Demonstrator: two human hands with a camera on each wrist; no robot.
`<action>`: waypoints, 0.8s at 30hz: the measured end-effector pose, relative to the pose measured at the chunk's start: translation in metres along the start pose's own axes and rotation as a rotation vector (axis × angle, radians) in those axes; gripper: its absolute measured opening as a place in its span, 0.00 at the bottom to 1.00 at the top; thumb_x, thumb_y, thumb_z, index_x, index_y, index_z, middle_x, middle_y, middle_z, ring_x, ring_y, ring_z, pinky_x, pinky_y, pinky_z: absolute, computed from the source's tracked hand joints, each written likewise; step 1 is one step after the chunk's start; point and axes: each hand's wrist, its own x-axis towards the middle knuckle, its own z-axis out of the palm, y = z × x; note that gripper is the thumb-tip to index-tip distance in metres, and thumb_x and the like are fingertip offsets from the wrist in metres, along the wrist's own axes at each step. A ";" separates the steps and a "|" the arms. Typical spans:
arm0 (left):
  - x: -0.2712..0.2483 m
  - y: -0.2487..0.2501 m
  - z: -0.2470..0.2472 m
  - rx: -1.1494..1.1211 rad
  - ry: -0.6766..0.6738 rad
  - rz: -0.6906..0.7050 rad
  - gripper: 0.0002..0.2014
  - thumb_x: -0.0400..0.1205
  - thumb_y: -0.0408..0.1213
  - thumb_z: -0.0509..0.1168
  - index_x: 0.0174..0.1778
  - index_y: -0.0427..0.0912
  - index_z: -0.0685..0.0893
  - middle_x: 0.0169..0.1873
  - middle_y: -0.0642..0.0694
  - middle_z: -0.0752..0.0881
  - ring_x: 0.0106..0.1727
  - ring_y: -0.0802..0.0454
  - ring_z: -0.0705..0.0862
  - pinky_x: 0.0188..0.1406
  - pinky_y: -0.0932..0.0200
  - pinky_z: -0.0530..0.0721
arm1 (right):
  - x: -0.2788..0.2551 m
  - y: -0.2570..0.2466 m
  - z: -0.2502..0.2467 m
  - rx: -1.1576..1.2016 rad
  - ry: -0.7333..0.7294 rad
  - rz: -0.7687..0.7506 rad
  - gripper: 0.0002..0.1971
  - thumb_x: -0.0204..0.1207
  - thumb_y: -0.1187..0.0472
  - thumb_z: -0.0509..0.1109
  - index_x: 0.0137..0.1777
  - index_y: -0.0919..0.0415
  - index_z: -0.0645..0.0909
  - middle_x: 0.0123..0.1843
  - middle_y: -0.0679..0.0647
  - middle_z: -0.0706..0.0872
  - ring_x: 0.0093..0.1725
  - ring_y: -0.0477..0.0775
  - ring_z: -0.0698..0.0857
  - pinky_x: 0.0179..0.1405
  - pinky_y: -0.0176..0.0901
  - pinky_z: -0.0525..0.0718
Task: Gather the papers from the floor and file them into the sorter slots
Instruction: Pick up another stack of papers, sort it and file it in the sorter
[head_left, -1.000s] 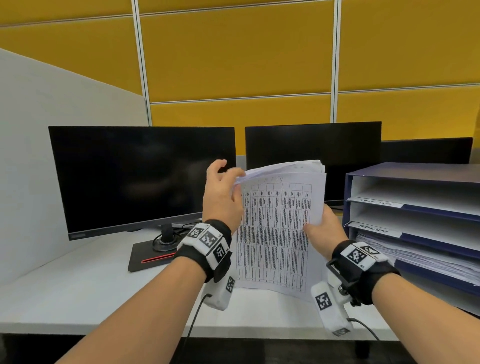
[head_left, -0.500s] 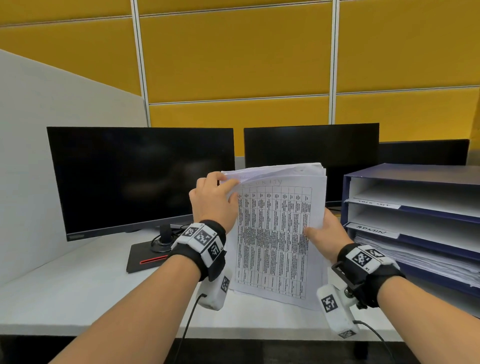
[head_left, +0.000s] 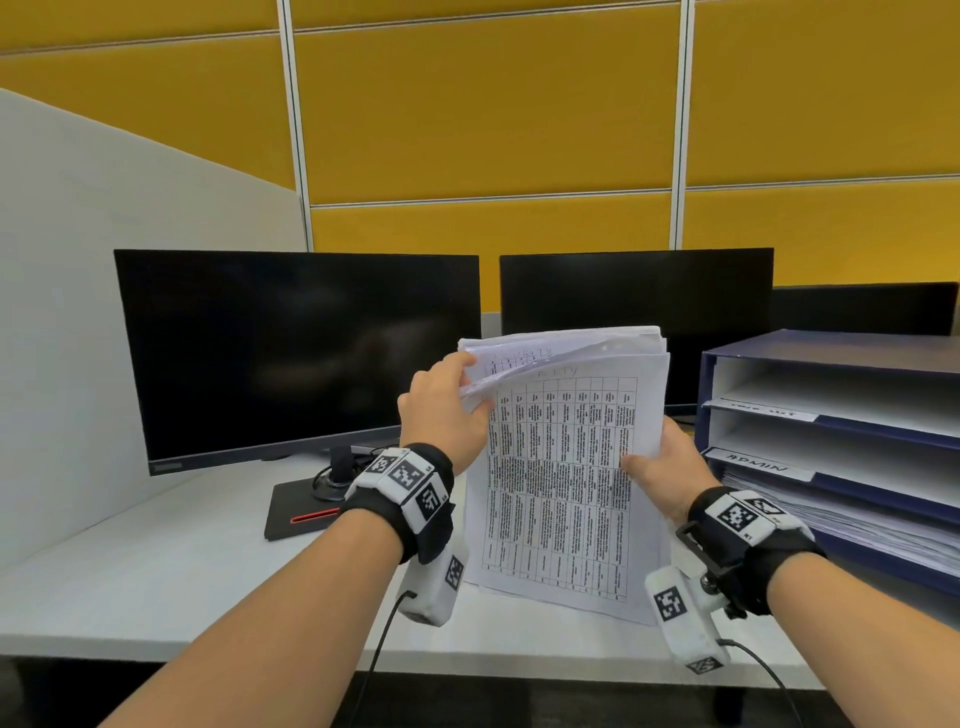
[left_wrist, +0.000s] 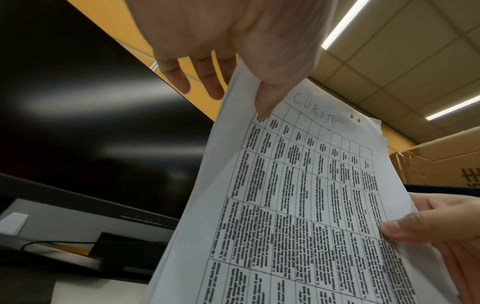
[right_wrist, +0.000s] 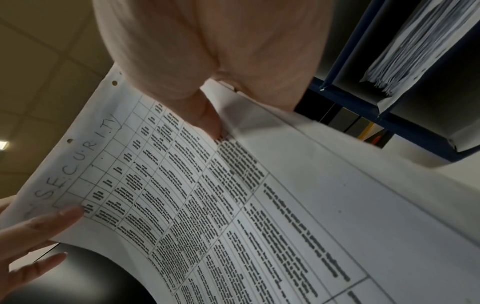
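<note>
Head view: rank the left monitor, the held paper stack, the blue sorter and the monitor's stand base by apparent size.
1. left monitor
2. blue sorter, cut off by the frame edge, so unsure against the stack
3. paper stack, enlarged by nearness
4. stand base

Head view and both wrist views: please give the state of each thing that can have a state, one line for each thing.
stack of papers: held upright above the desk, front sheet marked SECURITY
left hand: pinches the top left corner, sheets bent forward
right hand: grips the stack's right edge
sorter: upper slots look empty; papers in the slot under the ADMIN label
left monitor: dark
right monitor: dark
</note>
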 end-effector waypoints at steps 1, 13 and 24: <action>0.000 -0.001 0.000 0.044 0.002 0.014 0.18 0.79 0.43 0.69 0.65 0.51 0.79 0.54 0.55 0.77 0.59 0.51 0.76 0.63 0.50 0.75 | 0.000 0.000 0.000 -0.001 0.002 -0.001 0.25 0.75 0.78 0.67 0.70 0.60 0.71 0.64 0.56 0.82 0.64 0.58 0.82 0.64 0.54 0.81; -0.002 -0.014 0.001 0.051 0.143 0.251 0.07 0.77 0.38 0.73 0.49 0.44 0.91 0.57 0.49 0.83 0.57 0.50 0.79 0.60 0.47 0.81 | 0.009 0.009 0.000 -0.038 0.008 -0.022 0.25 0.74 0.76 0.68 0.70 0.59 0.73 0.63 0.55 0.85 0.62 0.57 0.83 0.64 0.56 0.81; -0.006 -0.014 -0.006 0.039 0.126 0.355 0.07 0.72 0.36 0.77 0.40 0.41 0.86 0.46 0.49 0.86 0.53 0.50 0.80 0.54 0.54 0.80 | 0.005 0.005 0.001 -0.044 0.033 -0.019 0.22 0.76 0.76 0.67 0.68 0.62 0.73 0.58 0.52 0.83 0.59 0.56 0.82 0.60 0.50 0.80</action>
